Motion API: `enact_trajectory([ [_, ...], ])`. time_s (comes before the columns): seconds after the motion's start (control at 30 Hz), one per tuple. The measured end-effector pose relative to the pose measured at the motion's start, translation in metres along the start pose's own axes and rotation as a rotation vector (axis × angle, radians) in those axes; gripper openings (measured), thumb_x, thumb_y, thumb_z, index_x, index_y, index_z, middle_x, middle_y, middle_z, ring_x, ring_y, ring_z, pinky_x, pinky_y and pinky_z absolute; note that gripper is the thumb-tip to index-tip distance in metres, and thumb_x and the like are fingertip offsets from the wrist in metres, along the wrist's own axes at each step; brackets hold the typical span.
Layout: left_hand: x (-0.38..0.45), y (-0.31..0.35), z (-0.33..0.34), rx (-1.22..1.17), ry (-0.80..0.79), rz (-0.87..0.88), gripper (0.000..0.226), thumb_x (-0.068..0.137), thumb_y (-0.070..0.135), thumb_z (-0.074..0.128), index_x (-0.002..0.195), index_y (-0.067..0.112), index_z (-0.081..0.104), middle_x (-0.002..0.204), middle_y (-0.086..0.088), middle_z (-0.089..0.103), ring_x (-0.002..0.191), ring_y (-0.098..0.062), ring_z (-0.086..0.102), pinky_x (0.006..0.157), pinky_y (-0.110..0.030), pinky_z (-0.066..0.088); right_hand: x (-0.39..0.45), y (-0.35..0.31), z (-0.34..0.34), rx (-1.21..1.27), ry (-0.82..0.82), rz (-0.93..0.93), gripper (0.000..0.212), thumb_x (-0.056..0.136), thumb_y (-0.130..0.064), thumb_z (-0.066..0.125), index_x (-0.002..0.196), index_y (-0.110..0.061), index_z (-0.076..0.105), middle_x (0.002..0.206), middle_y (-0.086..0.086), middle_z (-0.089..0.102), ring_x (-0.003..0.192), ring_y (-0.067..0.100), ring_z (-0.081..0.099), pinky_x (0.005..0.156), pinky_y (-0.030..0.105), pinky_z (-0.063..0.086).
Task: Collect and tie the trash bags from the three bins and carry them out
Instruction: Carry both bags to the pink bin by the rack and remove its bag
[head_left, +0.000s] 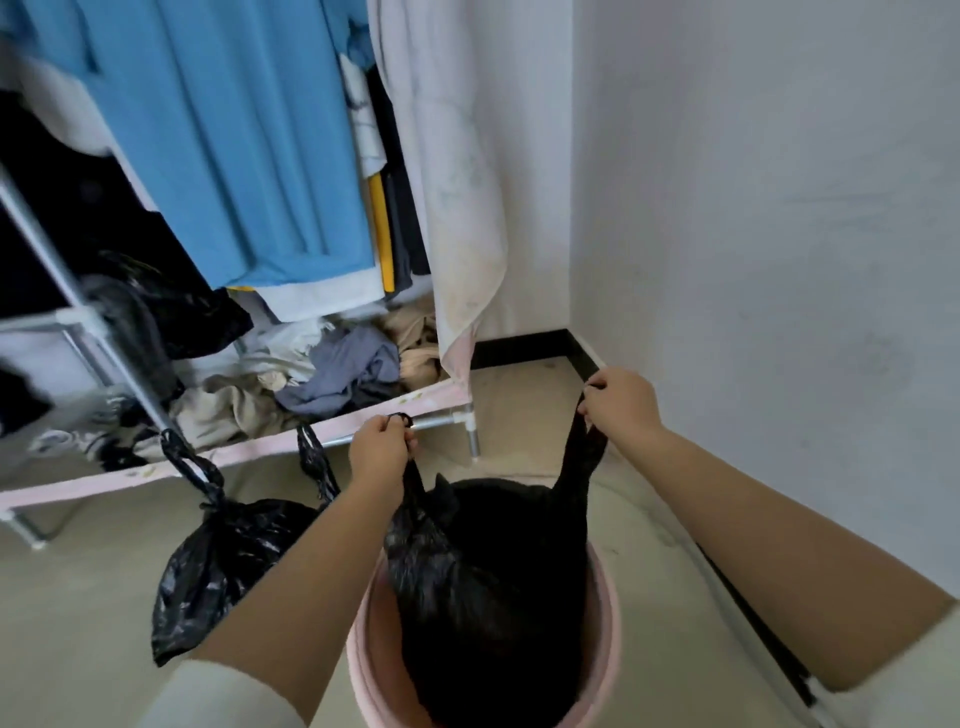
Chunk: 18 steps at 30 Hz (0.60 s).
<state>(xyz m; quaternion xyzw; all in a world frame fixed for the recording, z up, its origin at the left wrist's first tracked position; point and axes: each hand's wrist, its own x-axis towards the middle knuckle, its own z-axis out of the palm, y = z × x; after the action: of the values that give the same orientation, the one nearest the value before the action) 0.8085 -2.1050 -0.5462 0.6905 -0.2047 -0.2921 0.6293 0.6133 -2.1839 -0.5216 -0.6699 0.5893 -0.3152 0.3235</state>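
1. Your left hand has its fingers clamped on one handle loop of the black trash bag; your right hand has its fingers clamped on the other loop.
2. The bag sits in the pink bin right below you, between your forearms, its body bulging above the rim.
3. Here's the relation that matters: the two handles rise from the bag and splay apart, left loop up and to the left, right loop up and to the right, pulled taut and well apart. To knot them, I'd judge your hands must come together over the bag's middle and cross. Neither hand is clearly nearer; both are about level.
4. A tied bag lies on the floor just left of the bin, its knotted handles pointing up toward the clothes rack.
5. No brand, label or writing can be read on bag or bin.
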Motion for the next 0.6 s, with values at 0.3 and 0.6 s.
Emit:
enact_trajectory([
  [0.3, 0.005, 0.041, -0.054, 0.05, 0.018, 0.308, 0.037, 0.099, 0.017, 0.039, 0.063, 0.017, 0.04, 0.068, -0.001, 0.043, 0.07, -0.018, 0.041, 0.062, -0.029, 0.031, -0.009, -0.069, 0.01, 0.209, 0.033, -0.25, 0.028, 0.096, -0.013, 0.04, 0.116, -0.004, 0.058, 0.114, 0.011, 0.068, 0.106, 0.026, 0.058, 0.081, 0.024, 0.039],
  [0.6, -0.01, 0.063, -0.091, -0.37, -0.149, 0.354, 0.033, 0.101, 0.012, 0.03, 0.072, 0.016, 0.043, 0.077, 0.001, 0.048, 0.07, -0.007, 0.049, 0.057, -0.015, 0.042, 0.002, -0.098, 0.011, 0.442, 0.074, -0.313, 0.029, 0.096, -0.01, 0.037, 0.119, -0.007, 0.055, 0.105, -0.002, 0.064, 0.077, 0.011, 0.05, 0.078, 0.027, 0.042],
])
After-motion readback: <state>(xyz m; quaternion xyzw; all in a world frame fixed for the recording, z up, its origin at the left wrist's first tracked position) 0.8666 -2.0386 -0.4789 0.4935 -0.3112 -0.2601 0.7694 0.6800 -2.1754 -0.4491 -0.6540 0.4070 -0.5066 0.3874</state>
